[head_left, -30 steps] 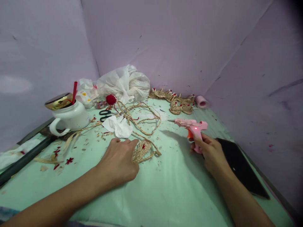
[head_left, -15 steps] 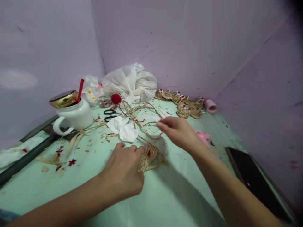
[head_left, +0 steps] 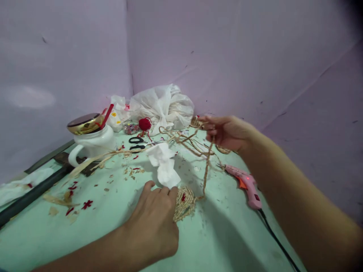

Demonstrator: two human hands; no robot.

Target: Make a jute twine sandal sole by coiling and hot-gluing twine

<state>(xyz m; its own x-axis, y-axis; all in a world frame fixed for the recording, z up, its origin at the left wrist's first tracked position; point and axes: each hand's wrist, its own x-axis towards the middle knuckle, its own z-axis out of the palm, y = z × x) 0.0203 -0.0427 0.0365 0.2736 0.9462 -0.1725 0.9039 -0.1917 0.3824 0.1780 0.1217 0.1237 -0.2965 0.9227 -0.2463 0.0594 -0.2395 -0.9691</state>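
At the left of the pale green worktop (head_left: 36, 241), straw-coloured fibre scraps lie strewn beside a small dark-red fabric flower (head_left: 87, 204), loose and apart from the work. Behind them stands a white mug with a handle (head_left: 95, 145). Farther right, black-handled scissors (head_left: 137, 140) lie near a round ball of red yarn (head_left: 145, 123), with a filmy white plastic bag (head_left: 164, 107) at the far side.

Near the middle, the left hand (head_left: 157, 219) rests with its fingers curled down at the left edge of a flat coil of straw-coloured braid (head_left: 179, 213). Its fingertips are hidden, so whether this grip pinches the coil or only presses it is unclear. A crumpled white tissue (head_left: 167, 170) lies just beyond.

The coil looks partly made: several turns are laid round, and a small red piece (head_left: 183, 197) already sits on it. A gap seems to show in its near part. A braided straw-coloured cord (head_left: 207, 172) leads off its right side, rising to the right hand (head_left: 211, 130), whose fingers are closed round it in a raised grip. More loose braid trails behind, so a good length appears to remain unwound.

At right, a pink glue gun (head_left: 244, 181) lies unheld, its red light on. Beyond it, a separate coiled straw-coloured piece (head_left: 223, 149) is mostly hidden by the right hand.
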